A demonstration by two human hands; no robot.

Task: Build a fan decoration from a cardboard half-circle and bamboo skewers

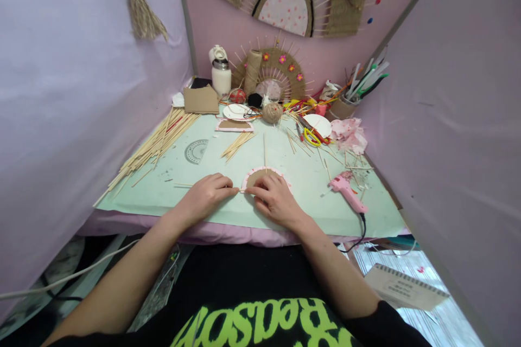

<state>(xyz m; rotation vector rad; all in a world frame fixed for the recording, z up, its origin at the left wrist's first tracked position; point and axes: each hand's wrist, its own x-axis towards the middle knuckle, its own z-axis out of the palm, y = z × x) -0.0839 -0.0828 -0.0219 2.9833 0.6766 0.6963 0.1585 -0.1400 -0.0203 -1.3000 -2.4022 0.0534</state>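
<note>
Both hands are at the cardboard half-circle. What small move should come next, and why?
Probably press the thin stick down at the left corner of the half-circle. The left hand pinches it there, the right hand pins the cardboard, and just one other stick sits at its top, pointing away.

Both bare forearms reach forward and angle inward, the left forearm [138, 263] from the lower left and the right forearm [331, 265] from the lower right, with the wrists held low and nearly straight. The left grip [207, 196] sits knuckles up, its fingers curled under and its thumb and forefinger pinched together, pointing right. The right grip [277, 201] lies palm down with its fingers bent and pointing left, their tips almost meeting those of the left.
</note>
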